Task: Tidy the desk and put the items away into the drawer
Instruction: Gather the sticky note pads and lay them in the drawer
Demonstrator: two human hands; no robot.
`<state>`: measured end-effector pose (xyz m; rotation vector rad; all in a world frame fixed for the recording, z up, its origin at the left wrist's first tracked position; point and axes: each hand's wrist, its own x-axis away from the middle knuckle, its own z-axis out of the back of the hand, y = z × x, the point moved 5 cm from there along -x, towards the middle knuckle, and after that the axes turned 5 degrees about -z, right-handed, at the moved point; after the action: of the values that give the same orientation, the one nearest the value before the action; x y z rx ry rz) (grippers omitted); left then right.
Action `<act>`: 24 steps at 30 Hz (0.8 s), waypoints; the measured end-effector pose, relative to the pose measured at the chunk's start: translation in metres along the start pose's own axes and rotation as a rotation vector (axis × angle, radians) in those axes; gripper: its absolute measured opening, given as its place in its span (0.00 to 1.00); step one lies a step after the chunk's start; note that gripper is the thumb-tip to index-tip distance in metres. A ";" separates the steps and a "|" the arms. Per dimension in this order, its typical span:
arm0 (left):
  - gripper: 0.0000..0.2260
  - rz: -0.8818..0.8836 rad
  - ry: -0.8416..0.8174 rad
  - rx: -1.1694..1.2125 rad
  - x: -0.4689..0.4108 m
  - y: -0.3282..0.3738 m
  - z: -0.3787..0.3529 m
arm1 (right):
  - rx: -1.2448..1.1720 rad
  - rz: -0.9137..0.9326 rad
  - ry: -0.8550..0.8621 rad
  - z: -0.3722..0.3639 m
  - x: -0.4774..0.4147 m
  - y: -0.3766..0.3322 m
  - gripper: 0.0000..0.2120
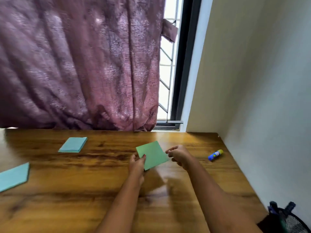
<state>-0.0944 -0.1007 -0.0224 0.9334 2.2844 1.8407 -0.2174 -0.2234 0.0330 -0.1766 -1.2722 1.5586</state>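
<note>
A green square of paper [152, 154] is held just above the wooden desk [101, 190] near its middle. My left hand [137, 165] pinches its left lower edge, thumb on top. My right hand [179, 156] hovers at the paper's right corner with fingers curled; whether it touches the paper I cannot tell. A light blue paper stack [73, 144] lies at the far left of the desk. Another blue sheet [14, 176] lies at the left edge. A blue and yellow glue stick [215, 155] lies on its side at the right. No drawer is in view.
A purple curtain [80, 64] hangs behind the desk, with a window [168, 64] beside it. A pale wall [260, 98] borders the desk's right side. A black mesh pen holder [286, 219] with pens stands at the near right corner.
</note>
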 end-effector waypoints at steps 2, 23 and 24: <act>0.12 -0.027 0.121 -0.011 0.008 0.011 0.048 | 0.026 0.002 -0.062 -0.032 0.014 -0.002 0.08; 0.18 -0.051 0.520 0.045 -0.063 0.126 0.375 | 0.914 0.472 -0.133 -0.365 -0.009 -0.163 0.28; 0.18 -0.046 0.508 0.038 -0.072 0.126 0.378 | 0.946 0.490 -0.136 -0.374 -0.015 -0.170 0.32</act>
<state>0.1706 0.2052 -0.0386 0.4405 2.5855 2.2233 0.1421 -0.0260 0.0007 0.2494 -0.4792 2.4664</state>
